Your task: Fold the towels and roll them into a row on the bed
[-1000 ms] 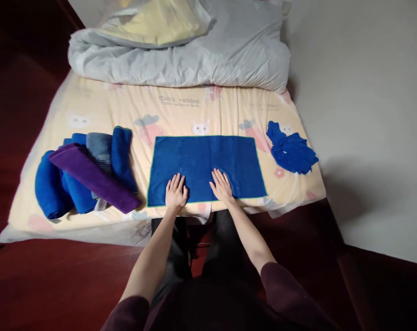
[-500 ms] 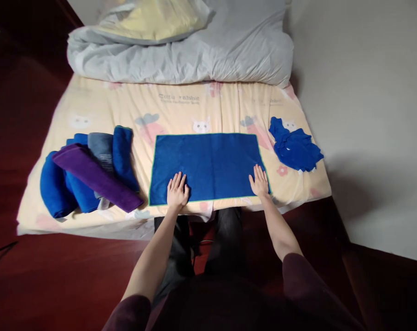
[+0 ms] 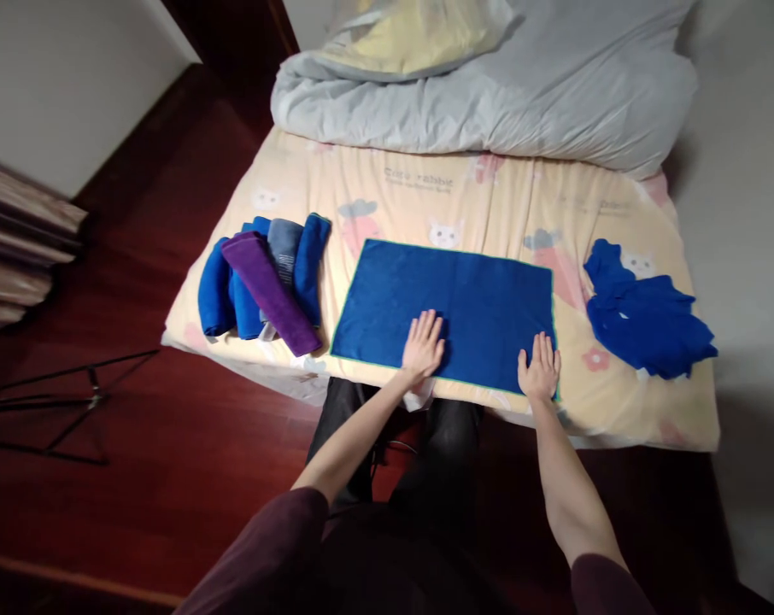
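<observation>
Towel (image 3: 477, 299), blue with green edging, lies spread on printed bedsheet (image 3: 515, 188); I rest left hand (image 3: 424, 343) and right hand (image 3: 541, 367) palm-down, fingers extended, presumably to flatten its near side.

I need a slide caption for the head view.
Left hand and right hand rest on a spread blue rectangular cloth, between piled blue, purple and grey cloths and crumpled blue fabric.

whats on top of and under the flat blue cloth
On top lie the left hand and right hand, palms down near its front edge. The blue cloth lies on printed bedding; the part it covers cannot be seen.
</observation>
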The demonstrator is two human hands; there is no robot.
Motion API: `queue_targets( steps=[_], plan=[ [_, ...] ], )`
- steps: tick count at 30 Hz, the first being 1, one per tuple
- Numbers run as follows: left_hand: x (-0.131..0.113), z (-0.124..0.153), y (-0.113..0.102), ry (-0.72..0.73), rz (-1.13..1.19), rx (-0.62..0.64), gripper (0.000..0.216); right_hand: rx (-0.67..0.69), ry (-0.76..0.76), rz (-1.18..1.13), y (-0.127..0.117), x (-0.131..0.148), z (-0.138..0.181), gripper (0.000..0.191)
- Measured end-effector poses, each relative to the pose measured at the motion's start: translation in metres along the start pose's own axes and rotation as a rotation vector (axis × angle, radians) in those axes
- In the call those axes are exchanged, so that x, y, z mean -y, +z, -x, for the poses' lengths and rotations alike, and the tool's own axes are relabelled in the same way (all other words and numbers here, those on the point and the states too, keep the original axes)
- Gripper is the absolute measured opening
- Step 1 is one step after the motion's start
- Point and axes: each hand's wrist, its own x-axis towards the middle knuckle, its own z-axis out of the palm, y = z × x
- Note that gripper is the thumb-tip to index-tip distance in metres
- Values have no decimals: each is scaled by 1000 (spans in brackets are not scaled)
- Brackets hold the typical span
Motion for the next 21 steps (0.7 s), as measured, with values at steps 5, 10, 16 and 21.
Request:
queue_targets(
  steps=[5, 10, 16, 21],
  plan=[
    [-36, -28, 25, 125, 19, 65, 62, -51, -25, -20, 3, -2, 0, 63],
    [31, -16, 3, 24, -33, 25, 58, -72, -39, -47, 7, -5, 1, 64],
    [132, 22, -47, -231, -72, -87, 57, -94, -38, -49, 7, -4, 0, 64],
    [169, 38, -62, -265, -55, -110, 59, -106, -37, -46, 6, -2, -1, 64]
  ],
)
